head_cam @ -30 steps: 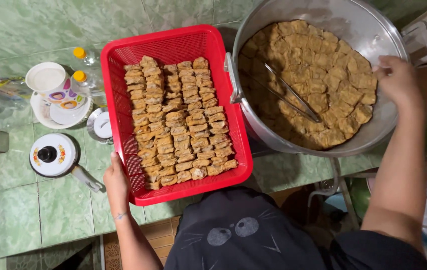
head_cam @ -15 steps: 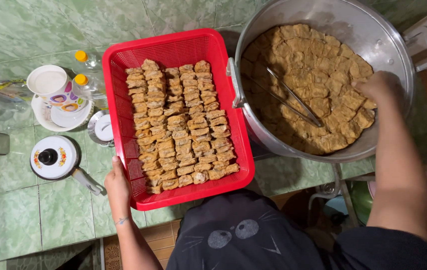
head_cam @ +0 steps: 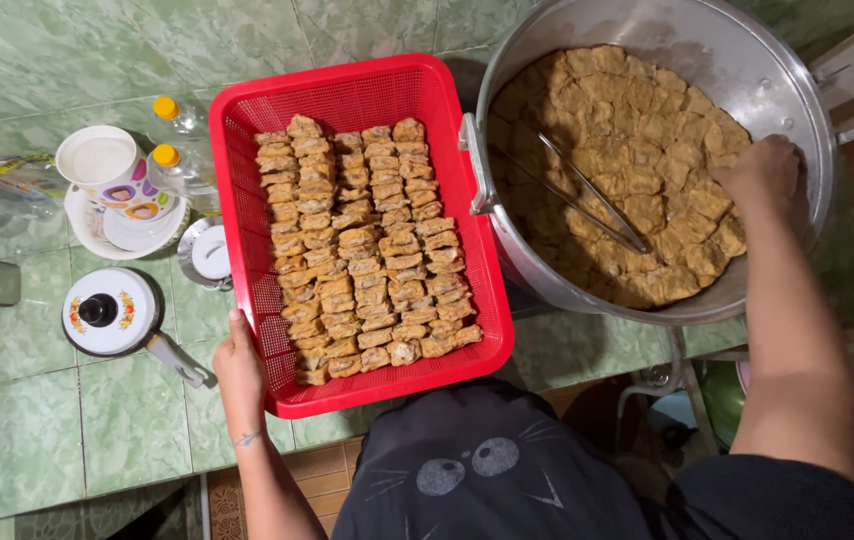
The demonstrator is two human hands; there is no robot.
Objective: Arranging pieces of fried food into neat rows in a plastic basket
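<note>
Left hand point(head_cam: 239, 362) gripping red basket point(head_cam: 247, 130) rim, right hand point(head_cam: 767, 175) curled onto tofu point(head_cam: 637, 150) in pot point(head_cam: 747, 60)

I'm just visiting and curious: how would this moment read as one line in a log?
left hand: grips red basket corner | right hand: in metal pot on fried tofu pieces | tongs: untouched in pot

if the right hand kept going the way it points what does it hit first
Probably the fried brown pieces in the big metal pot: the right hand reaches in over them, fingers toward the pot's middle. The tongs lie farther along.
</note>
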